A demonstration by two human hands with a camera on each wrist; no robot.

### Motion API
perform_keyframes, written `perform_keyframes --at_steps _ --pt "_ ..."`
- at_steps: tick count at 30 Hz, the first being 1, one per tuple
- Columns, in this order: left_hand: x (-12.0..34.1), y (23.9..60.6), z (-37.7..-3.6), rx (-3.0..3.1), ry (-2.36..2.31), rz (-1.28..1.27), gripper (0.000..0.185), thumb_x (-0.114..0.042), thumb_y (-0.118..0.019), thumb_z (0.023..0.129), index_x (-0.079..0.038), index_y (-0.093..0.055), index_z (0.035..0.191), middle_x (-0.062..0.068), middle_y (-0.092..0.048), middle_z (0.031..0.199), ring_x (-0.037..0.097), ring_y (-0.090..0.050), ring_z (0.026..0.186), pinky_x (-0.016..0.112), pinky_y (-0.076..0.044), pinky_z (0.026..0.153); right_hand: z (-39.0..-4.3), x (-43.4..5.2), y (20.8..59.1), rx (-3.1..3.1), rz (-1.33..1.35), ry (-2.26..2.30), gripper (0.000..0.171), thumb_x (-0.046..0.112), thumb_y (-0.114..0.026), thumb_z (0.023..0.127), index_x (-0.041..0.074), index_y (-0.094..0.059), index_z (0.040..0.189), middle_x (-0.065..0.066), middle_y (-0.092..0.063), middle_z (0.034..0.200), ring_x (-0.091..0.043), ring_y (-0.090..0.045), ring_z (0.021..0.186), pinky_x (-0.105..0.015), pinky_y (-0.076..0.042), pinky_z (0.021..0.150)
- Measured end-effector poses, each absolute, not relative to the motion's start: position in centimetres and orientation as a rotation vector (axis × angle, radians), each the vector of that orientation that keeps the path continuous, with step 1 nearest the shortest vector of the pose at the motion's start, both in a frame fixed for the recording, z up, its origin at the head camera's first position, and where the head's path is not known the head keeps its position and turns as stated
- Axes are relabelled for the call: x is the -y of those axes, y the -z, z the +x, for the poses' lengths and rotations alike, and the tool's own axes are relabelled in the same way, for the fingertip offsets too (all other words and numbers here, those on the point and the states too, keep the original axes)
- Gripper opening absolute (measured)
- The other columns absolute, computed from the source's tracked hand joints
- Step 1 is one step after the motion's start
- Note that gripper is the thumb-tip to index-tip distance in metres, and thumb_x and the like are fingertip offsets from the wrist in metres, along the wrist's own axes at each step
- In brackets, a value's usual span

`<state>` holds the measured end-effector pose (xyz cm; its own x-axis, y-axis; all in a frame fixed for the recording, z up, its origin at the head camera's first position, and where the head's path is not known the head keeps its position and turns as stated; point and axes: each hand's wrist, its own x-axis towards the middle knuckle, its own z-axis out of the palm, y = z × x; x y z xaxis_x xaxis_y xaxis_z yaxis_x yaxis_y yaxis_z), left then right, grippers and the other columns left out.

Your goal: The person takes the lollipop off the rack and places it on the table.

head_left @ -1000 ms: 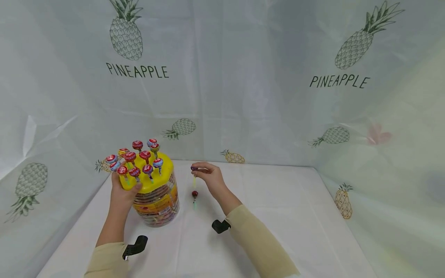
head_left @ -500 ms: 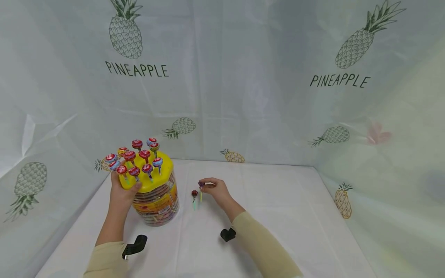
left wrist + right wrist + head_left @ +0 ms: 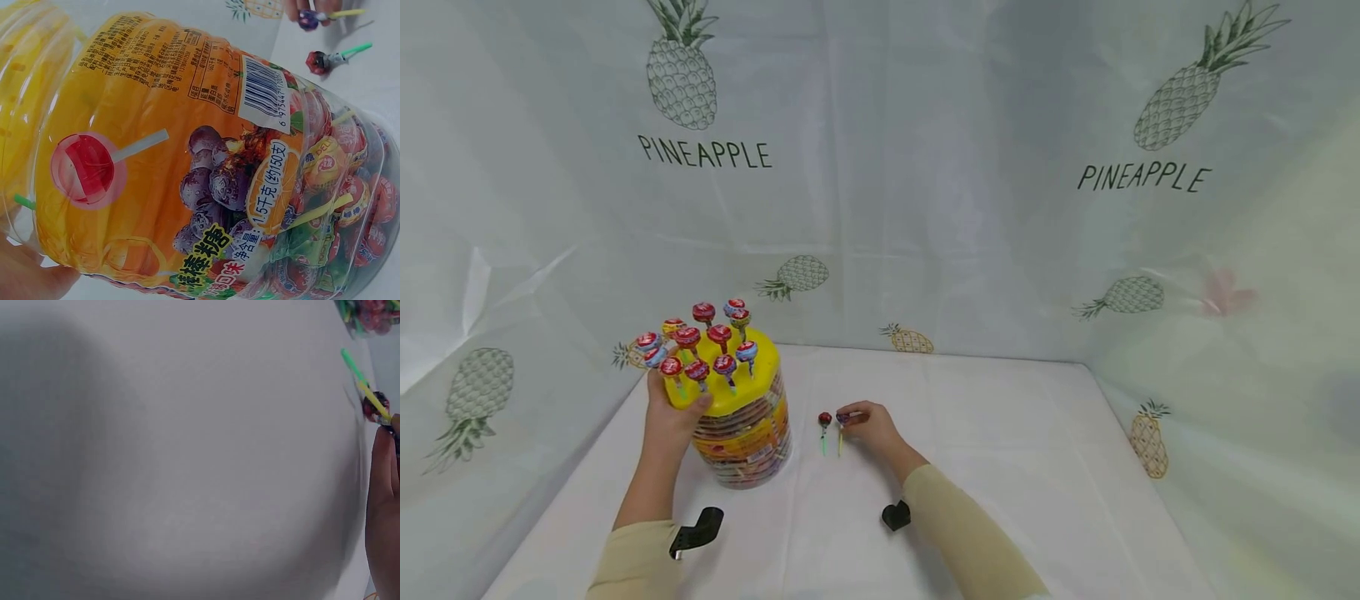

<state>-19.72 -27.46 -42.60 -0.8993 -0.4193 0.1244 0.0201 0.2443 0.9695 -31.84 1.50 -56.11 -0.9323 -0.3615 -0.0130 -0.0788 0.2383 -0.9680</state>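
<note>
My left hand [image 3: 667, 425] grips the edge of a jar's yellow lid [image 3: 730, 402]. Several wrapped lollipops [image 3: 718, 335] stand upright in that lid. The clear jar [image 3: 162, 81] below it has an orange label and more lollipops inside. Between the fingertips of my right hand [image 3: 874, 430] is the purple head of a lollipop [image 3: 840, 419] with a yellow stick, low at the tabletop. Just left of it lies a dark red lollipop [image 3: 824, 419] with a green stick, roughly parallel. In the right wrist view my right hand [image 3: 382, 506] shows only at the edge.
A white cloth covers the table [image 3: 1000, 467]. Behind it hangs a pale curtain [image 3: 917, 192] printed with pineapples. Black wrist mounts [image 3: 698, 531] stick out near both sleeves.
My right hand has lowered the purple lollipop to the table, moving right and toward me, so it is now beside the red one. My left hand stays on the lid.
</note>
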Motion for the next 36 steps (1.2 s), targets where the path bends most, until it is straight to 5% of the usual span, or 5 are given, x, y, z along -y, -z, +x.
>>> perform_keyframes --at_steps 36 --pt "27.47 42.60 -19.80 2.153 1.722 0.367 0.088 -0.034 -0.068 0.090 -0.036 -0.006 0.153 0.009 -0.025 0.157 0.033 -0.030 0.140 0.047 -0.027 0.113 -31.94 -0.96 56.74 -2.419 -0.495 1.593 0.028 0.001 -0.076 0.082 0.009 -0.072 0.109 0.000 -0.061 0.080 -0.012 -0.055 0.070 -0.024 -0.047 0.059"
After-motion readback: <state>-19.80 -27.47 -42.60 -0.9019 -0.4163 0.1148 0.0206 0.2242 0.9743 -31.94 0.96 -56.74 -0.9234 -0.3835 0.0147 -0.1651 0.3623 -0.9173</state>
